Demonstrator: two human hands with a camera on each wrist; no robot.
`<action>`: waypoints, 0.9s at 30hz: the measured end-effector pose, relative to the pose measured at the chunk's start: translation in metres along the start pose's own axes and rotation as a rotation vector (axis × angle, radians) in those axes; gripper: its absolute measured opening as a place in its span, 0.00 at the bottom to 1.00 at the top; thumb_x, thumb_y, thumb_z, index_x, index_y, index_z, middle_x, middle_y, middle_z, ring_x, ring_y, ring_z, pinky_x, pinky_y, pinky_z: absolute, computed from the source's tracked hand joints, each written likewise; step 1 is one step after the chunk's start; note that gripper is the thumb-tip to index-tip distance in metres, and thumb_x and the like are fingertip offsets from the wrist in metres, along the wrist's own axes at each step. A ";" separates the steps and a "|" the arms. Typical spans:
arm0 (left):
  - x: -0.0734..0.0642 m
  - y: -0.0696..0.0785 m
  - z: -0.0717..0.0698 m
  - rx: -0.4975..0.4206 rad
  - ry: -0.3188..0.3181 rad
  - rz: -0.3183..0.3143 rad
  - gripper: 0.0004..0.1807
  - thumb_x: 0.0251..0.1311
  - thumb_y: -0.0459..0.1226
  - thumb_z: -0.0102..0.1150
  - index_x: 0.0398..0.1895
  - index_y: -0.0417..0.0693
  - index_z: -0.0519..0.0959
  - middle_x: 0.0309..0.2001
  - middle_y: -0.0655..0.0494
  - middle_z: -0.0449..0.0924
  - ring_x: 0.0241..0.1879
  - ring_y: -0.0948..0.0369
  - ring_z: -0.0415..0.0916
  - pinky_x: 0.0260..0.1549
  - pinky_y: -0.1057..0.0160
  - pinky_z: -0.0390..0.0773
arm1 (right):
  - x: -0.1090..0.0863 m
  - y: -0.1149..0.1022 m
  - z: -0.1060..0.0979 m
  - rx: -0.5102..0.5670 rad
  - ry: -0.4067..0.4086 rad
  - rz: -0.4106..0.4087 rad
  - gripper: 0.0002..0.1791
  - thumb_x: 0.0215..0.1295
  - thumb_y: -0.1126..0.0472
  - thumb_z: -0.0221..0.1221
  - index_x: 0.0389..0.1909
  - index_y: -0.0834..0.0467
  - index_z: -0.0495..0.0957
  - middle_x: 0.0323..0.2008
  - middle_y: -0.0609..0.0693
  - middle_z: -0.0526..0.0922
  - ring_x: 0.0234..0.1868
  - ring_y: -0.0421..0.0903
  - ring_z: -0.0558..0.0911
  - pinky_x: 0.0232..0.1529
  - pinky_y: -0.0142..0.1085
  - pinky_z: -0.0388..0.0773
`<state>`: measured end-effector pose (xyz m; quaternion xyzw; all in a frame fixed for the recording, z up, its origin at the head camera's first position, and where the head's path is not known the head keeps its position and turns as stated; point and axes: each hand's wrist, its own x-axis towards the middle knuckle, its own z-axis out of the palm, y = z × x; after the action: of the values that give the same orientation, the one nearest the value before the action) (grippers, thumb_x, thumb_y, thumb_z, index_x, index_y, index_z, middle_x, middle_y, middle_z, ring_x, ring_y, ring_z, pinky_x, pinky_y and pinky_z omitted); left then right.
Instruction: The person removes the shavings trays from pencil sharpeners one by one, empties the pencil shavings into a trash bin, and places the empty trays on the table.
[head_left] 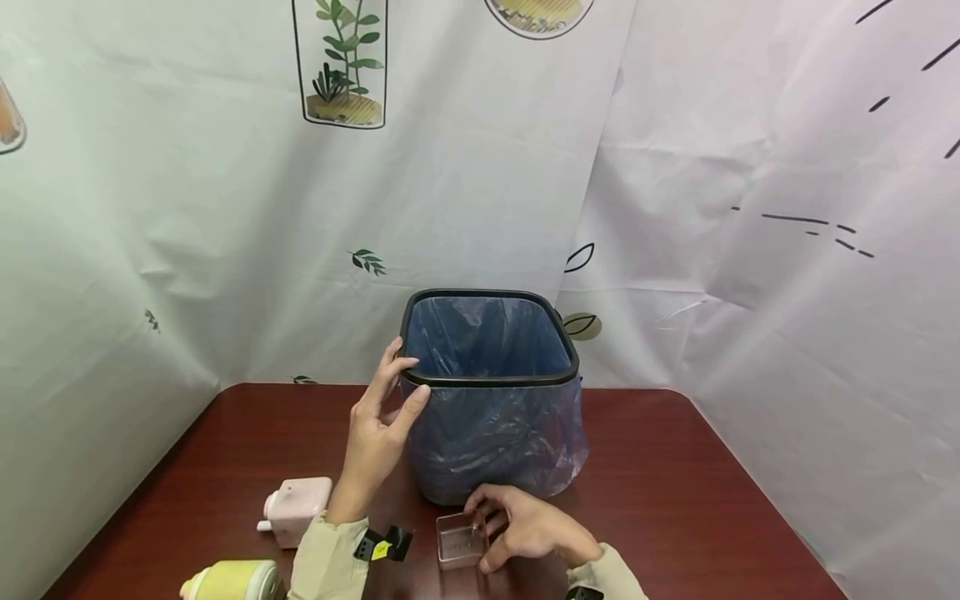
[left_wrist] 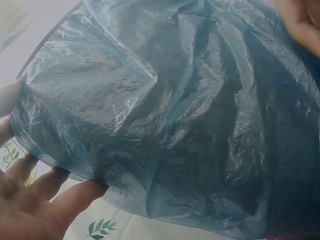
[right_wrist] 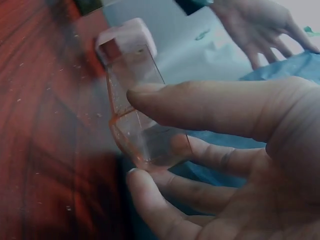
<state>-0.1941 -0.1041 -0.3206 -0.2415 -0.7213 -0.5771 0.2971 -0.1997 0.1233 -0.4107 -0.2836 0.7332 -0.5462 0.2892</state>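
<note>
Clear, box-shaped plastic container (head_left: 459, 543) is held between thumb and fingers of the right hand (head_left: 531, 527), its hollow facing up; from here I cannot tell its long axis. It is just nearer than a blue-bagged, black-rimmed bin (head_left: 495, 437), which the widely spread left hand (head_left: 377, 433) touches.
</note>
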 end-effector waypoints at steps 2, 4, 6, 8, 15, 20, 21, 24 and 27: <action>0.000 0.000 0.000 0.004 0.001 -0.002 0.22 0.61 0.31 0.53 0.59 0.46 0.67 0.70 0.50 0.51 0.65 0.49 0.57 0.41 0.50 0.76 | 0.001 0.001 0.002 -0.035 0.011 0.003 0.29 0.43 0.73 0.65 0.50 0.66 0.70 0.40 0.57 0.77 0.39 0.48 0.78 0.37 0.32 0.76; 0.000 0.000 -0.001 0.008 0.000 -0.006 0.22 0.62 0.31 0.53 0.60 0.46 0.67 0.70 0.51 0.51 0.65 0.49 0.57 0.42 0.50 0.76 | 0.002 0.002 0.004 -0.065 0.021 0.004 0.28 0.42 0.73 0.66 0.49 0.65 0.71 0.39 0.56 0.77 0.38 0.47 0.78 0.37 0.31 0.76; 0.000 0.000 -0.001 0.012 -0.001 -0.012 0.22 0.62 0.31 0.53 0.60 0.46 0.67 0.70 0.52 0.51 0.65 0.49 0.57 0.42 0.51 0.76 | 0.003 0.002 0.005 -0.090 0.032 0.004 0.28 0.41 0.73 0.66 0.48 0.64 0.71 0.38 0.55 0.77 0.38 0.47 0.78 0.38 0.32 0.75; 0.000 0.001 -0.001 0.014 -0.001 -0.016 0.22 0.61 0.31 0.53 0.60 0.46 0.67 0.70 0.52 0.51 0.65 0.49 0.57 0.42 0.52 0.76 | 0.003 0.003 0.006 -0.096 0.038 0.006 0.27 0.41 0.73 0.66 0.47 0.63 0.72 0.37 0.55 0.77 0.38 0.47 0.78 0.38 0.32 0.75; 0.000 0.001 -0.001 0.018 -0.006 -0.013 0.22 0.61 0.31 0.54 0.60 0.45 0.67 0.70 0.51 0.51 0.64 0.48 0.58 0.42 0.52 0.77 | 0.004 0.005 0.006 -0.035 0.012 0.020 0.27 0.42 0.76 0.65 0.47 0.64 0.71 0.35 0.55 0.76 0.36 0.50 0.77 0.35 0.31 0.75; -0.001 0.000 -0.001 0.009 -0.008 -0.012 0.22 0.61 0.31 0.53 0.60 0.46 0.67 0.70 0.53 0.51 0.65 0.49 0.57 0.42 0.53 0.76 | 0.006 0.008 0.008 -0.032 0.011 0.033 0.26 0.42 0.76 0.65 0.46 0.65 0.71 0.32 0.54 0.75 0.34 0.49 0.77 0.33 0.30 0.75; -0.001 0.000 -0.001 0.005 -0.007 -0.012 0.22 0.61 0.31 0.53 0.60 0.46 0.67 0.70 0.52 0.51 0.65 0.49 0.57 0.42 0.52 0.76 | 0.006 0.008 0.009 -0.043 0.020 0.035 0.26 0.41 0.76 0.65 0.46 0.64 0.71 0.32 0.54 0.75 0.33 0.49 0.77 0.32 0.30 0.75; 0.000 0.000 -0.002 0.003 -0.007 -0.012 0.22 0.61 0.31 0.53 0.60 0.46 0.67 0.70 0.52 0.51 0.65 0.49 0.57 0.42 0.51 0.76 | 0.007 0.009 0.009 -0.081 0.044 0.043 0.26 0.40 0.75 0.66 0.45 0.63 0.72 0.32 0.52 0.76 0.32 0.47 0.77 0.32 0.30 0.74; 0.000 0.001 -0.002 0.006 -0.008 -0.011 0.22 0.61 0.31 0.53 0.60 0.46 0.67 0.70 0.51 0.51 0.65 0.48 0.57 0.43 0.51 0.76 | 0.007 0.011 0.010 -0.096 0.045 0.051 0.26 0.40 0.74 0.66 0.45 0.62 0.72 0.32 0.52 0.76 0.32 0.47 0.77 0.32 0.30 0.74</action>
<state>-0.1931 -0.1058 -0.3200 -0.2388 -0.7255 -0.5758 0.2917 -0.1986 0.1143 -0.4241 -0.2662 0.7718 -0.5091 0.2725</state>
